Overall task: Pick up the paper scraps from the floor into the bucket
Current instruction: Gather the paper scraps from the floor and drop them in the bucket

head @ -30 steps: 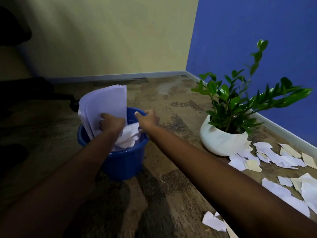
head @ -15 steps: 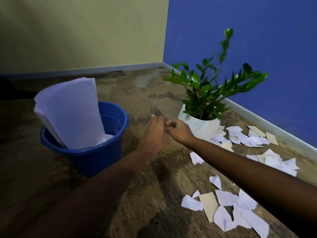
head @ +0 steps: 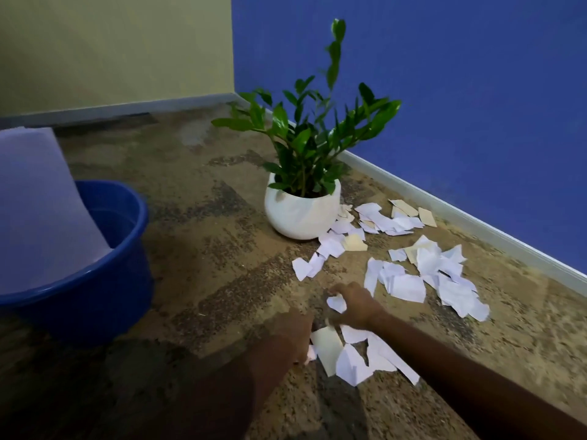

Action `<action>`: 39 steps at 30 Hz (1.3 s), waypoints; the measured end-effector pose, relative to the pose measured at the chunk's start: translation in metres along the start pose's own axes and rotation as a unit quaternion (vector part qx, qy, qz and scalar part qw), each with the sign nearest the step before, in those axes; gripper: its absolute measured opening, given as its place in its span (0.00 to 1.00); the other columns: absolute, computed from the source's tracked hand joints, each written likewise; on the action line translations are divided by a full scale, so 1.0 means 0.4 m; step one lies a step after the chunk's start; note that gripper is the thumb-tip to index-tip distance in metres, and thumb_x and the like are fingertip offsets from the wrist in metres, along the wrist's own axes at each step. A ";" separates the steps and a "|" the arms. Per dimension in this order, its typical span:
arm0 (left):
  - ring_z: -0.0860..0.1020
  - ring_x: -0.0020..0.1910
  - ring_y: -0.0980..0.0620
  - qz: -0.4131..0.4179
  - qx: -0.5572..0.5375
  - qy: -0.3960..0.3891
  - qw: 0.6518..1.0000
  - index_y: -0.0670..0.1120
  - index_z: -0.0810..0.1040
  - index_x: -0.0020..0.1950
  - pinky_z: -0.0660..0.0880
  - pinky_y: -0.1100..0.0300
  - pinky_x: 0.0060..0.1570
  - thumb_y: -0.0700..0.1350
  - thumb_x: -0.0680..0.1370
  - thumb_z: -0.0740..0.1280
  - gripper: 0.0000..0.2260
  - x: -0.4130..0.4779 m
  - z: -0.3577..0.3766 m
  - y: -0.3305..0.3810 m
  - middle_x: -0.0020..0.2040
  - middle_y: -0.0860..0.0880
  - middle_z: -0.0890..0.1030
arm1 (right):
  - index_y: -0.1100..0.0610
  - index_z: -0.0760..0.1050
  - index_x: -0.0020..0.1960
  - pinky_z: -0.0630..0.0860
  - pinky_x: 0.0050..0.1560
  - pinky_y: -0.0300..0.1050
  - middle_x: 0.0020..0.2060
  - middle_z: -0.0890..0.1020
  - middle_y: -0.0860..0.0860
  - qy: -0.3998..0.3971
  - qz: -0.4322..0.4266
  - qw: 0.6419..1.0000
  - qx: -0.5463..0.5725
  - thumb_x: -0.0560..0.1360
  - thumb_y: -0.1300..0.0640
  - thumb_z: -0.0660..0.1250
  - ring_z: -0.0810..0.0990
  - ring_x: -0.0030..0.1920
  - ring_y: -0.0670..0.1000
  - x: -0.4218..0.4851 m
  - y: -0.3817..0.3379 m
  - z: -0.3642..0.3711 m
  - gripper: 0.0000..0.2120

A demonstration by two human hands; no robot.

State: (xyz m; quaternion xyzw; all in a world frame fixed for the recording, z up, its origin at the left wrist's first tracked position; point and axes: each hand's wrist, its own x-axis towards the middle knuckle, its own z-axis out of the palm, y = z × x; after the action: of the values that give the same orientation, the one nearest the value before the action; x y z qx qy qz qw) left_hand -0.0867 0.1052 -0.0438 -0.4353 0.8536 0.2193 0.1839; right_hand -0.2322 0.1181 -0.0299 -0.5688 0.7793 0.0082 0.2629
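The blue bucket (head: pixel 104 290) stands on the carpet at the left, with large white sheets (head: pixel 38 201) leaning out of it. Paper scraps lie scattered on the floor. One cluster (head: pixel 352 360) is right under my hands and a bigger one (head: pixel 425 277) lies further right. My right hand (head: pixel 355 308) is low over the near cluster and pinches a small white scrap (head: pixel 336 303). My left hand (head: pixel 295 335) is down at the left edge of the same cluster, beside a cream scrap (head: pixel 327 344). It is blurred and its fingers are hidden.
A green plant in a round white pot (head: pixel 301 214) stands on the carpet beyond the scraps, with more scraps (head: pixel 384 219) to its right. The blue wall's skirting board (head: pixel 476 223) runs along the right. A yellow wall closes the back.
Both hands have left the bucket and dropped to the right onto the near scraps. My right hand has taken hold of a small white scrap. My view has swung right.
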 end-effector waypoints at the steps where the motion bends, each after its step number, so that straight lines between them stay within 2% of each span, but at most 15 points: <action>1: 0.65 0.72 0.43 -0.005 0.003 -0.004 1.000 0.44 0.63 0.71 0.63 0.52 0.70 0.47 0.74 0.70 0.28 0.008 0.014 0.004 0.72 0.41 0.65 | 0.53 0.61 0.72 0.65 0.70 0.55 0.72 0.64 0.57 -0.027 0.018 0.999 -0.021 0.68 0.48 0.73 0.63 0.71 0.59 -0.008 0.022 0.015 0.37; 5: 0.65 0.72 0.44 -0.005 0.026 0.002 1.000 0.47 0.61 0.73 0.66 0.51 0.70 0.47 0.73 0.71 0.31 0.024 0.048 0.016 0.73 0.43 0.63 | 0.47 0.43 0.76 0.49 0.74 0.66 0.77 0.47 0.55 -0.117 0.052 0.990 -0.051 0.64 0.44 0.75 0.44 0.77 0.61 -0.042 0.084 0.067 0.53; 9: 0.67 0.71 0.45 -0.013 0.010 0.039 0.999 0.46 0.63 0.72 0.67 0.53 0.69 0.47 0.76 0.67 0.26 0.028 0.069 0.029 0.72 0.43 0.66 | 0.44 0.39 0.76 0.50 0.72 0.68 0.77 0.44 0.55 -0.124 0.068 0.988 -0.062 0.65 0.46 0.76 0.42 0.77 0.62 -0.065 0.109 0.110 0.55; 13: 0.70 0.68 0.47 -0.037 -0.035 0.061 0.997 0.44 0.69 0.67 0.68 0.56 0.66 0.47 0.78 0.62 0.19 0.032 0.072 0.028 0.68 0.45 0.72 | 0.48 0.45 0.76 0.55 0.74 0.60 0.76 0.51 0.55 -0.076 0.046 0.995 -0.034 0.66 0.48 0.76 0.49 0.76 0.60 -0.064 0.123 0.107 0.50; 18: 0.69 0.70 0.48 -0.029 -0.016 0.039 0.999 0.45 0.64 0.72 0.68 0.56 0.66 0.44 0.76 0.67 0.26 0.047 0.072 0.015 0.70 0.45 0.69 | 0.54 0.52 0.74 0.63 0.71 0.49 0.74 0.60 0.56 -0.074 0.036 0.996 0.031 0.66 0.52 0.76 0.61 0.73 0.57 -0.049 0.134 0.109 0.45; 22: 0.72 0.69 0.48 -0.045 -0.034 0.037 0.998 0.45 0.69 0.70 0.69 0.57 0.66 0.44 0.77 0.66 0.21 0.050 0.078 0.018 0.70 0.46 0.70 | 0.58 0.59 0.71 0.71 0.57 0.41 0.70 0.65 0.56 -0.069 0.046 0.995 0.052 0.68 0.53 0.74 0.67 0.66 0.54 -0.038 0.130 0.108 0.38; 24: 0.71 0.69 0.48 -0.050 -0.056 0.043 0.996 0.45 0.70 0.70 0.68 0.57 0.67 0.45 0.78 0.64 0.20 0.049 0.077 0.017 0.70 0.46 0.71 | 0.60 0.65 0.68 0.67 0.46 0.35 0.67 0.69 0.57 -0.059 0.045 0.995 0.061 0.70 0.53 0.73 0.70 0.60 0.52 -0.036 0.132 0.106 0.31; 26: 0.71 0.70 0.48 -0.065 -0.091 0.048 0.993 0.44 0.70 0.71 0.67 0.57 0.68 0.45 0.79 0.63 0.20 0.049 0.072 0.012 0.70 0.46 0.72 | 0.62 0.71 0.63 0.66 0.44 0.36 0.59 0.76 0.56 -0.042 0.050 0.994 0.089 0.71 0.54 0.71 0.72 0.54 0.52 -0.032 0.132 0.104 0.24; 27: 0.71 0.70 0.48 -0.074 -0.115 0.052 0.989 0.44 0.69 0.71 0.67 0.57 0.68 0.46 0.79 0.63 0.20 0.051 0.068 0.009 0.70 0.46 0.72 | 0.63 0.74 0.58 0.66 0.40 0.36 0.50 0.78 0.54 -0.028 0.052 0.992 0.110 0.72 0.55 0.70 0.72 0.49 0.51 -0.030 0.132 0.103 0.18; 28: 0.71 0.70 0.47 -0.087 -0.145 0.054 0.984 0.44 0.69 0.71 0.67 0.57 0.68 0.47 0.79 0.63 0.20 0.052 0.063 0.007 0.70 0.45 0.72 | 0.61 0.76 0.49 0.64 0.35 0.36 0.41 0.76 0.51 -0.010 0.055 0.990 0.133 0.72 0.55 0.70 0.71 0.44 0.50 -0.028 0.132 0.101 0.10; 29: 0.71 0.70 0.47 -0.098 -0.177 0.054 0.978 0.43 0.69 0.70 0.67 0.57 0.67 0.47 0.79 0.63 0.21 0.054 0.058 0.005 0.70 0.45 0.72 | 0.59 0.74 0.40 0.62 0.32 0.37 0.35 0.72 0.50 0.002 0.059 0.986 0.154 0.72 0.56 0.70 0.70 0.41 0.50 -0.029 0.127 0.098 0.08; 31: 0.73 0.67 0.46 -0.112 -0.254 0.052 0.959 0.40 0.71 0.68 0.70 0.58 0.63 0.47 0.78 0.65 0.20 0.058 0.050 0.011 0.68 0.42 0.74 | 0.58 0.69 0.34 0.59 0.30 0.37 0.33 0.69 0.50 0.010 0.066 0.978 0.198 0.73 0.55 0.70 0.68 0.35 0.48 -0.028 0.116 0.096 0.14; 35: 0.77 0.62 0.41 -0.141 -0.436 0.051 0.887 0.36 0.73 0.66 0.77 0.53 0.54 0.39 0.76 0.69 0.20 0.060 0.040 0.046 0.65 0.39 0.77 | 0.59 0.70 0.40 0.59 0.32 0.36 0.35 0.69 0.48 0.008 0.044 0.972 0.232 0.73 0.54 0.69 0.67 0.38 0.46 -0.022 0.075 0.108 0.11; 37: 0.75 0.64 0.38 -0.166 -0.500 0.039 0.849 0.36 0.69 0.70 0.79 0.49 0.56 0.33 0.75 0.68 0.23 0.059 0.038 0.060 0.68 0.38 0.73 | 0.59 0.72 0.48 0.63 0.36 0.37 0.43 0.75 0.53 -0.012 0.039 0.974 0.223 0.74 0.53 0.68 0.71 0.45 0.51 -0.015 0.053 0.119 0.10; 39: 0.72 0.66 0.37 -0.176 -0.519 0.030 0.836 0.37 0.64 0.73 0.77 0.45 0.59 0.28 0.74 0.65 0.27 0.065 0.043 0.064 0.71 0.39 0.69 | 0.63 0.73 0.57 0.65 0.37 0.39 0.55 0.77 0.59 -0.011 0.037 0.976 0.212 0.74 0.54 0.68 0.72 0.47 0.52 -0.010 0.037 0.128 0.17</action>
State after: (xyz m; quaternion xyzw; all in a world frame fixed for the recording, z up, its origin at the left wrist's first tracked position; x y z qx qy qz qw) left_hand -0.1200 0.1106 -0.0657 -0.6159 0.5287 0.5811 -0.0590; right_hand -0.2240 0.1429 -0.0765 -0.4709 0.7807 -0.1416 0.3855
